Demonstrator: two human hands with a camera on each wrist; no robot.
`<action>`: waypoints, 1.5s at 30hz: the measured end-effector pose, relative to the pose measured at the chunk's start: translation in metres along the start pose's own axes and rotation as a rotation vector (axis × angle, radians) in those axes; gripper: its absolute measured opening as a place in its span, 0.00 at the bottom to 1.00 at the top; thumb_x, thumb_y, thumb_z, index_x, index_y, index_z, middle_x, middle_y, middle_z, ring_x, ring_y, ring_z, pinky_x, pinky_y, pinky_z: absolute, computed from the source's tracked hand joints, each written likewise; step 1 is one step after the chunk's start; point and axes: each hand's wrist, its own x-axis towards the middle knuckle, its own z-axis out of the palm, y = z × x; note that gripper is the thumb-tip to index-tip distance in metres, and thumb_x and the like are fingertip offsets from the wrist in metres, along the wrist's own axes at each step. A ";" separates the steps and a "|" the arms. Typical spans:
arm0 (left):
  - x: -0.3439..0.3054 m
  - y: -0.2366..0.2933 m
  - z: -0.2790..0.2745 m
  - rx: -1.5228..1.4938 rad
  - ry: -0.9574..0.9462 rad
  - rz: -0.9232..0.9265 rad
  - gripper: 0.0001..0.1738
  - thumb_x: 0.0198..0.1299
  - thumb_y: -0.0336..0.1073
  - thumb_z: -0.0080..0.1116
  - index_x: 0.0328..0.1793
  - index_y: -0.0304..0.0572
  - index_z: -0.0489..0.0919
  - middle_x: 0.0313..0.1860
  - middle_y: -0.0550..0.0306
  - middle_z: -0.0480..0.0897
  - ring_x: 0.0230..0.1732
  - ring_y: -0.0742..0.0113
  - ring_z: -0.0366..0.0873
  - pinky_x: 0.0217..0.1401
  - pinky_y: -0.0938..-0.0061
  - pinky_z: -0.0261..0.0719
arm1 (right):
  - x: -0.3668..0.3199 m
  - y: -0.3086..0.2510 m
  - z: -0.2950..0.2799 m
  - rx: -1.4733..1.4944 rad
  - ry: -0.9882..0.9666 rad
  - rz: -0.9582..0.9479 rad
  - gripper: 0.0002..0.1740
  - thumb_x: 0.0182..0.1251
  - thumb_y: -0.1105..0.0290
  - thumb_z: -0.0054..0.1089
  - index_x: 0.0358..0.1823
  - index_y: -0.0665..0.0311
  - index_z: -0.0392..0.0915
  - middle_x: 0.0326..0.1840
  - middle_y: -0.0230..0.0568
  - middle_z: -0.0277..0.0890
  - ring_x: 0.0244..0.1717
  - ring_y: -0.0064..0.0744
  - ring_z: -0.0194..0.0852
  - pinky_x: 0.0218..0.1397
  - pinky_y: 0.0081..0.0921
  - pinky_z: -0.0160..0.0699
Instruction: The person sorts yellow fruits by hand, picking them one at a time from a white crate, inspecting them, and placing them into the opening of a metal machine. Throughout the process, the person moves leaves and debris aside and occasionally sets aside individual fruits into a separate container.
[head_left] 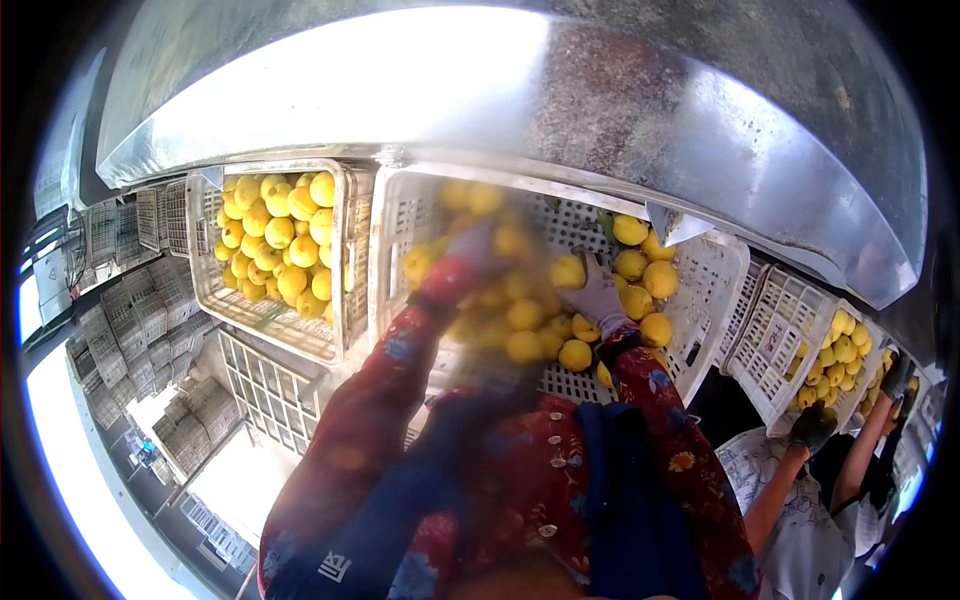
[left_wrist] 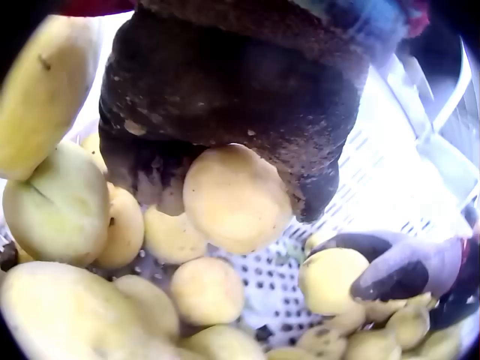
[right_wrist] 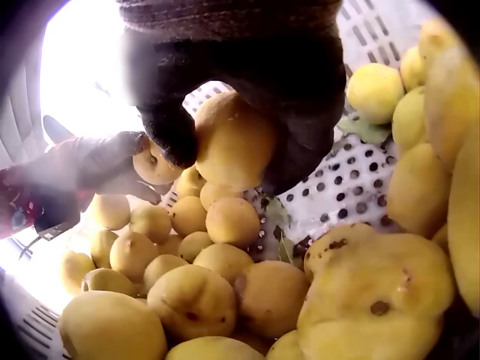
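Both gloved hands are inside a white plastic crate (head_left: 715, 300) that holds many yellow peaches. My left hand (head_left: 472, 255), blurred in the head view, grips a yellow peach (left_wrist: 236, 199) between fingers and thumb. More peaches (left_wrist: 56, 202) lie just beneath and beside it. My right hand (head_left: 597, 295) holds another yellow peach (right_wrist: 232, 142), its thumb on one side and its fingers curled on the other. Below that hand, several peaches with dark spots (right_wrist: 375, 292) fill the foreground of the right wrist view. A patch of perforated crate floor (right_wrist: 356, 176) shows between the piles.
A second crate of yellow peaches (head_left: 275, 235) stands at the left. A metal ledge (head_left: 620, 110) runs along the far side. At the right, another person's gloved hand (head_left: 812, 425) is beside a crate of fruit (head_left: 835, 365). Stacked crates (head_left: 140, 320) stand farther left.
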 end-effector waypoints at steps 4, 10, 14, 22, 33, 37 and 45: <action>-0.037 0.038 -0.025 -0.754 -0.201 0.161 0.46 0.60 0.39 0.71 0.80 0.37 0.57 0.67 0.50 0.75 0.64 0.65 0.74 0.65 0.69 0.77 | -0.047 -0.061 -0.059 0.211 0.261 -0.254 0.43 0.48 0.62 0.76 0.66 0.65 0.68 0.60 0.55 0.72 0.60 0.52 0.74 0.64 0.41 0.74; -0.072 0.078 -0.038 -1.086 -0.250 0.290 0.47 0.61 0.43 0.68 0.81 0.35 0.56 0.70 0.50 0.72 0.67 0.65 0.72 0.69 0.69 0.73 | -0.111 -0.123 -0.109 0.275 0.523 -0.277 0.45 0.45 0.72 0.80 0.68 0.67 0.66 0.63 0.50 0.71 0.63 0.48 0.73 0.65 0.38 0.74; -0.093 0.107 -0.056 -1.147 -0.119 0.423 0.39 0.61 0.34 0.60 0.79 0.41 0.61 0.65 0.51 0.75 0.58 0.65 0.78 0.56 0.71 0.81 | -0.125 -0.138 -0.124 0.251 0.565 -0.312 0.46 0.47 0.75 0.77 0.70 0.68 0.64 0.64 0.51 0.70 0.64 0.49 0.72 0.65 0.37 0.74; -0.081 0.103 -0.063 -0.688 0.246 0.667 0.43 0.56 0.32 0.68 0.78 0.37 0.62 0.61 0.48 0.75 0.52 0.64 0.79 0.51 0.71 0.82 | -0.047 -0.161 -0.179 -0.422 0.813 -0.170 0.40 0.61 0.65 0.68 0.70 0.75 0.61 0.67 0.61 0.68 0.64 0.63 0.65 0.72 0.53 0.60; -0.073 0.168 -0.095 -0.450 -0.065 0.272 0.27 0.51 0.31 0.71 0.58 0.29 0.77 0.44 0.42 0.86 0.37 0.61 0.86 0.36 0.69 0.86 | -0.094 -0.178 -0.152 -0.129 0.692 -0.550 0.40 0.53 0.64 0.74 0.67 0.70 0.68 0.58 0.56 0.72 0.59 0.58 0.69 0.60 0.46 0.74; -0.059 0.131 -0.090 -0.537 -0.041 0.384 0.34 0.55 0.33 0.67 0.69 0.36 0.70 0.50 0.42 0.83 0.44 0.58 0.86 0.40 0.68 0.86 | -0.079 -0.172 -0.156 -0.040 0.876 -0.373 0.40 0.54 0.67 0.75 0.67 0.71 0.66 0.60 0.59 0.73 0.61 0.57 0.72 0.65 0.46 0.71; 0.034 0.008 -0.011 0.002 0.202 -0.376 0.49 0.57 0.70 0.57 0.77 0.47 0.64 0.76 0.34 0.62 0.77 0.33 0.58 0.76 0.42 0.59 | -0.022 -0.146 -0.193 -0.047 1.002 -0.324 0.30 0.65 0.69 0.67 0.64 0.77 0.66 0.56 0.63 0.77 0.61 0.51 0.75 0.60 0.38 0.75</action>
